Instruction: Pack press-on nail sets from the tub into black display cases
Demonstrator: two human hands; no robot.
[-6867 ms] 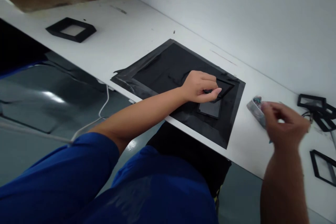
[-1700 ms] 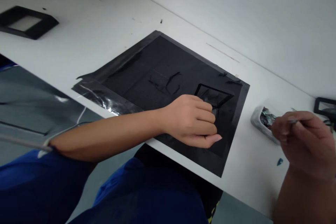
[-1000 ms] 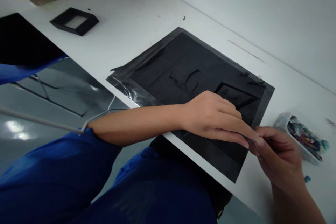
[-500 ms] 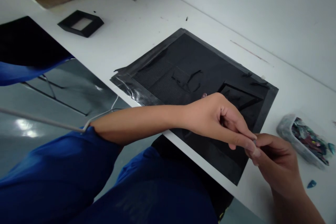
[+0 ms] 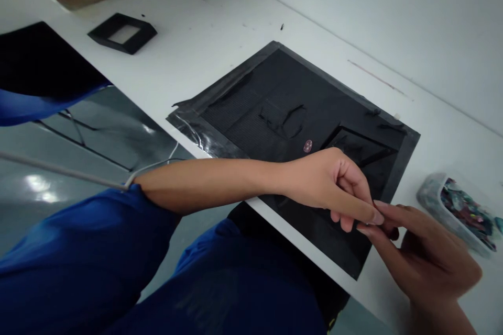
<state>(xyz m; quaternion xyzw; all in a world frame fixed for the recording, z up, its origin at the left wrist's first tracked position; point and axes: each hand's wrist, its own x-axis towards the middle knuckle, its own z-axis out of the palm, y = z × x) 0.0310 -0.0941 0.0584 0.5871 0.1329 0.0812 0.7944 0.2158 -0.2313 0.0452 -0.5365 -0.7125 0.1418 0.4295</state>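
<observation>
My left hand [image 5: 334, 186] reaches across the black mat [image 5: 251, 110], thumb and finger pinched together. Against its fingertips press the thumb and fingers of my right hand [image 5: 420, 248], also closed in a pinch. Whatever small thing lies between them is too covered to name. Just behind my left hand, a small pinkish disc [image 5: 308, 145] rests on the mat. Partly under that hand sits a thin black frame [image 5: 365, 141]. Dark loose strips [image 5: 294, 120] curl on the mat.
Right of the mat stands a clear plastic tub [image 5: 440, 204] of mixed coloured pieces. Farther left on the white table [image 5: 223, 21] is a deep black frame [image 5: 137, 29]. A chair [image 5: 47, 63] stands beyond the table's near edge, and a wall runs along the back.
My right hand has turned and its fingers have shifted slightly left against my left fingertips. My left hand has moved slightly down, showing more of the pinkish disc.
</observation>
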